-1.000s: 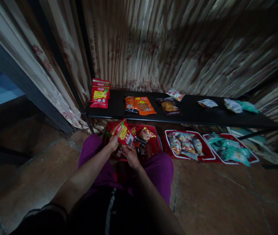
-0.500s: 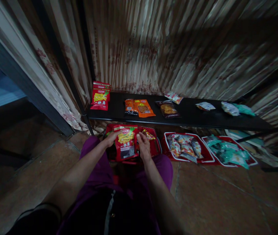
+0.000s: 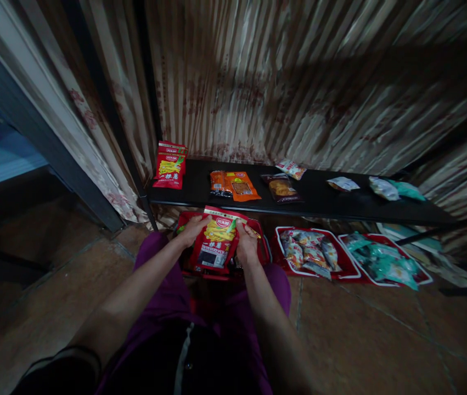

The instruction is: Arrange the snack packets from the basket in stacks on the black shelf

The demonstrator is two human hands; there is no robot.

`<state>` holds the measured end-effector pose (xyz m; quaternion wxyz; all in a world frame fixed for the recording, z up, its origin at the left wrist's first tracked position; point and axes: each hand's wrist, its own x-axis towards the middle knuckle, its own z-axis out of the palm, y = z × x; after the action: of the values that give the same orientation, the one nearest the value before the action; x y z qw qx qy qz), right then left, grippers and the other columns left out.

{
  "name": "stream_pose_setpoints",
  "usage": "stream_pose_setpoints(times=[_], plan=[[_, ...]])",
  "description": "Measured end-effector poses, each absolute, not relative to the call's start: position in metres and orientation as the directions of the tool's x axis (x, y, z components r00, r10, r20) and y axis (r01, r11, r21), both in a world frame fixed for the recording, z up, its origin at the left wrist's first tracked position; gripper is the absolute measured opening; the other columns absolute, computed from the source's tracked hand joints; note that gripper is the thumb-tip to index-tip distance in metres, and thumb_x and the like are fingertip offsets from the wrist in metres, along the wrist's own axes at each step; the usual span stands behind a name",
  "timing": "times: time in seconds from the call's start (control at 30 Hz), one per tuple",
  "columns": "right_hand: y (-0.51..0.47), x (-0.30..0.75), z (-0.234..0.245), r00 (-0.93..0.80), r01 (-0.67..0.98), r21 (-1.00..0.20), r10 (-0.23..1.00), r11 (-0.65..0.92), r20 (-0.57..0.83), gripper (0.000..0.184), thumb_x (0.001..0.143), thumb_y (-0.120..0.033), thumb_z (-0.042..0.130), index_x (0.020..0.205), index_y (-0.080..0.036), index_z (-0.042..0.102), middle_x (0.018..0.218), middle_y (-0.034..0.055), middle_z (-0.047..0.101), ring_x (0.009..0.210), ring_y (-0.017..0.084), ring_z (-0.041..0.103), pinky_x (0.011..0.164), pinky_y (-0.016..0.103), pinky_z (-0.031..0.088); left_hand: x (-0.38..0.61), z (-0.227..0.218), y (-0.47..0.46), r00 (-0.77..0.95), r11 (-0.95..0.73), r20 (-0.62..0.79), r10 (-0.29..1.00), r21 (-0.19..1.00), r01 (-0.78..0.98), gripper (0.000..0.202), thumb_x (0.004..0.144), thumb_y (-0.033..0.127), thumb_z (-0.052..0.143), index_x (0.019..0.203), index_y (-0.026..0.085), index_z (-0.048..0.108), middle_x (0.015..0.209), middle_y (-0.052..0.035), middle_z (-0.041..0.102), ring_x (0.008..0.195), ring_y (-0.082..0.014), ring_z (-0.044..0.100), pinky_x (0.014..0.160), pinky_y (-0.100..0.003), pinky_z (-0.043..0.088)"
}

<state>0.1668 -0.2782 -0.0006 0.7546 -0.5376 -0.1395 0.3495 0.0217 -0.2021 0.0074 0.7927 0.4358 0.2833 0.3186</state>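
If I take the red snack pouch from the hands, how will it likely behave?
The red snack pouch looks like thin film, so it probably bends easily. Its flattish form suggests sliding, hardly rolling. It may be light: the left hand and right hand hold its upper sides.

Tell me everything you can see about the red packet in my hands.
The red packet is a flat pouch that looks like glossy plastic. Its printed front faces the camera: pale strip along the top, red-and-white logo, yellow sticks with some green, white lettering, dark box near the bottom. No opening shows. It tilts, top leaning right, held at its upper sides by the left grip and right grip. It's over the red basket; whether they touch is unclear.
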Motion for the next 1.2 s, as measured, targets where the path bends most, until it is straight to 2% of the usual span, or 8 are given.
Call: stream_pose_setpoints(times=[0.17,0.3,0.53,0.67,0.83,1.03,1.2], plan=[[-0.277,0.165,0.020,0.703,-0.440,-0.885,0.672,0.154,-0.233,0.036,0.051,-0.042,0.082,0.071,-0.018,0.064,0.061,-0.0016,0.070,0.058,0.015,0.066,0.057,0.025,0.053,0.027,0.008,-0.201,0.567,0.395,-0.138,0.812,0.845,-0.361,0.049,0.067,0.056,0.070,0.092,0.015,0.069,0.083,-0.0081,0.073,0.083,-0.0244,0.068,0.082,-0.037,0.051],[-0.278,0.163,0.033,0.651,-0.487,-0.861,0.717,0.144,-0.248,0.035,0.050,-0.040,0.083,0.071,-0.020,0.064,0.059,-0.0026,0.070,0.061,0.018,0.068,0.056,0.026,0.054,0.029,0.005,-0.197,0.544,0.377,-0.130,0.829,0.848,-0.372,0.049,0.068,0.057,0.069,0.094,0.015,0.069,0.086,-0.0083,0.073,0.083,-0.0245,0.068,0.084,-0.038,0.049],[-0.275,0.168,0.034,0.657,-0.475,-0.864,0.720,0.166,-0.223,0.034,0.051,-0.038,0.084,0.070,-0.019,0.064,0.062,-0.0012,0.071,0.058,0.017,0.067,0.058,0.028,0.054,0.023,0.005,-0.198,0.536,0.368,-0.132,0.834,0.856,-0.363,0.048,0.067,0.054,0.071,0.093,0.014,0.070,0.087,-0.0089,0.073,0.088,-0.0240,0.067,0.088,-0.036,0.046],[-0.270,0.174,0.032,0.633,-0.463,-0.873,0.746,0.151,-0.207,0.033,0.055,-0.040,0.083,0.071,-0.019,0.064,0.064,-0.0008,0.071,0.057,0.016,0.066,0.057,0.027,0.054,0.014,0.003,-0.205,0.592,0.390,-0.129,0.796,0.857,-0.338,0.047,0.062,0.047,0.077,0.093,0.012,0.070,0.087,-0.0092,0.073,0.082,-0.0240,0.067,0.084,-0.036,0.047],[-0.264,0.181,0.037,0.584,-0.463,-0.878,0.786,0.117,-0.203,0.032,0.059,-0.042,0.080,0.073,-0.019,0.065,0.063,0.0003,0.071,0.056,0.017,0.066,0.056,0.028,0.054,0.006,-0.006,-0.213,0.608,0.432,-0.197,0.769,0.862,-0.266,0.044,0.058,0.043,0.081,0.086,0.011,0.071,0.081,-0.0081,0.073,0.074,-0.0208,0.067,0.078,-0.033,0.048],[-0.262,0.185,0.034,0.527,-0.439,-0.896,0.829,0.075,-0.188,0.032,0.064,-0.047,0.076,0.075,-0.020,0.064,0.066,0.0010,0.071,0.055,0.017,0.066,0.056,0.029,0.054,0.008,-0.009,-0.213,0.570,0.463,-0.220,0.791,0.825,-0.323,0.043,0.057,0.042,0.081,0.086,0.013,0.070,0.079,-0.0064,0.073,0.072,-0.0189,0.066,0.075,-0.031,0.049],[-0.268,0.185,0.025,0.514,-0.415,-0.908,0.838,0.057,-0.183,0.034,0.059,-0.047,0.079,0.075,-0.020,0.065,0.068,-0.0001,0.072,0.054,0.015,0.064,0.053,0.026,0.053,0.010,-0.010,-0.210,0.549,0.500,-0.252,0.797,0.784,-0.367,0.040,0.058,0.039,0.080,0.087,0.013,0.069,0.079,-0.0063,0.073,0.071,-0.0198,0.067,0.074,-0.033,0.051]])
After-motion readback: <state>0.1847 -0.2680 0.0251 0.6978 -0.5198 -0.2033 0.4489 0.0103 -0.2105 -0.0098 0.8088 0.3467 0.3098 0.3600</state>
